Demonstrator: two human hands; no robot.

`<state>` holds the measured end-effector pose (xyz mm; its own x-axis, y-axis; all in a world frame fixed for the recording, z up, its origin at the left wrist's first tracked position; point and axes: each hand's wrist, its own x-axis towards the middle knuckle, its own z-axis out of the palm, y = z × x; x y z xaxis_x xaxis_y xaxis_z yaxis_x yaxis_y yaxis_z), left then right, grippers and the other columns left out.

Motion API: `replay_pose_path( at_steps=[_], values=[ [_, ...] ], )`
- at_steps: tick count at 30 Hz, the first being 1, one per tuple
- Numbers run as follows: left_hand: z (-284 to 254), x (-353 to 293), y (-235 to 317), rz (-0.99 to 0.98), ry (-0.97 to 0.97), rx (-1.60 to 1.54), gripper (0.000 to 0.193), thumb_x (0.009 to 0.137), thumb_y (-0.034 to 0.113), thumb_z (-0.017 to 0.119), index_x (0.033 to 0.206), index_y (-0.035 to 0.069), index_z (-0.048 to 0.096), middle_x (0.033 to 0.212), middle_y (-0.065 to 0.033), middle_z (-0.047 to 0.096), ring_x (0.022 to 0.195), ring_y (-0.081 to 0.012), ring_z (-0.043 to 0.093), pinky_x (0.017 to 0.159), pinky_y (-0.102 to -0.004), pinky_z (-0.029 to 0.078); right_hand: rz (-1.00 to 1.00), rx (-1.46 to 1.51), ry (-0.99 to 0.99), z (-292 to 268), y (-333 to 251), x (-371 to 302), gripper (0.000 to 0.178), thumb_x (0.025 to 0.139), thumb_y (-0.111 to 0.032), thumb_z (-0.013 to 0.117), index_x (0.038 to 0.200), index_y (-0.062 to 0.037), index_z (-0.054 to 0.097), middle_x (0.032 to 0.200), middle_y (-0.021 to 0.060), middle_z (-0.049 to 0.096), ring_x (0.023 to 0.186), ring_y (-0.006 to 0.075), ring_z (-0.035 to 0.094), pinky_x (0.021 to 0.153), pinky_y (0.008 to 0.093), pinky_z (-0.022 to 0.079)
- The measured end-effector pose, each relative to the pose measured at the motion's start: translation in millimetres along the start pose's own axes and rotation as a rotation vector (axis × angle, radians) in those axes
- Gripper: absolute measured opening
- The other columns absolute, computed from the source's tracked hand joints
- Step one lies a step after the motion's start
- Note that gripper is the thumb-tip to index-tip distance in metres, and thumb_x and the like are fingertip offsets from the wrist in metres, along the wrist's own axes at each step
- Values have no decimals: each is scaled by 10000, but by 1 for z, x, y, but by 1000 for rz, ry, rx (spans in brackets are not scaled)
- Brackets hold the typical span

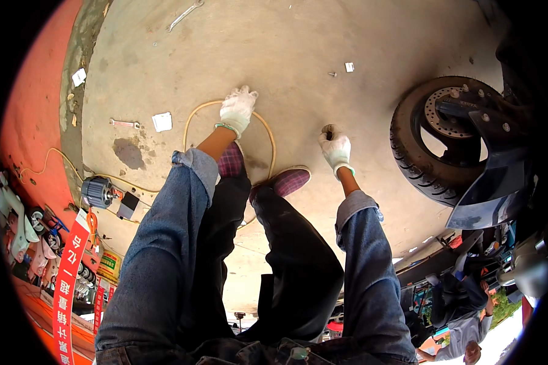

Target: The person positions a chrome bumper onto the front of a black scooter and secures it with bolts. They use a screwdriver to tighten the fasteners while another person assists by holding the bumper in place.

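White-gloved right hand [335, 146] was closed round a dark part [330, 132], left of the tyre [406, 145] toward the floor's [371, 100] right edge. Left hand [238, 111] half-curled over the hose [273, 146] — hold unclear. Likely mid-handling — next move called for steady fingers.

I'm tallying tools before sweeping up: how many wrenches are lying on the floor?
2. One wrench lies near the picture's top edge, left of centre; the other wrench lies beside a white paper, left of the left hand. Others may be hidden.
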<state>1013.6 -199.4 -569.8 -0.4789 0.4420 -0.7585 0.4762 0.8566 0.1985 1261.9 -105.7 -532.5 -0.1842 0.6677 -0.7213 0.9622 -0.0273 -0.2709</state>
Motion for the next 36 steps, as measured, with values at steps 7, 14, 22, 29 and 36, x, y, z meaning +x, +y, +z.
replay_pose_path(
  at_steps=[7, 14, 22, 29, 36],
  values=[
    [24, 13, -50, 171, 41, 153, 197, 789, 149, 562, 976, 85, 554, 976, -137, 560, 900, -340, 584, 745, -443, 485, -49, 220, 310, -10, -30, 49, 181, 770, -235, 625, 879, -99, 672, 770, 108, 639, 752, 248, 620, 689, 355, 488],
    [-30, -10, -8, 96, -64, -369, 245, 824, 114, 525, 1030, -11, 565, 840, -102, 632, 841, -228, 608, 716, -325, 495, -284, -411, 375, -27, -69, 120, 231, 795, -298, 614, 965, -143, 632, 875, 96, 614, 778, 308, 616, 675, 421, 488],
    [-98, -151, 65, -156, -442, -1554, 220, 906, 146, 464, 1032, -20, 532, 950, -87, 563, 865, -178, 565, 786, -288, 477, -306, 490, 187, -92, -104, -109, 161, 749, -180, 636, 854, -57, 634, 773, 153, 630, 697, 318, 621, 630, 383, 503],
    [-162, -309, 173, 89, -682, -1451, 283, 938, 320, 465, 867, 52, 521, 809, -56, 542, 764, -163, 559, 663, -287, 464, -469, 240, 321, -224, -119, -290, 231, 786, -155, 610, 974, -46, 529, 811, 131, 581, 686, 307, 606, 572, 399, 488],
    [-185, -401, 289, -2, -573, -1080, 257, 929, 320, 510, 852, 76, 532, 734, -19, 504, 630, -140, 508, 563, -271, 407, 137, 1312, 385, -370, -47, -374, 218, 829, -83, 641, 996, 52, 599, 728, 55, 615, 587, 77, 552, 533, 213, 455]
  ],
)
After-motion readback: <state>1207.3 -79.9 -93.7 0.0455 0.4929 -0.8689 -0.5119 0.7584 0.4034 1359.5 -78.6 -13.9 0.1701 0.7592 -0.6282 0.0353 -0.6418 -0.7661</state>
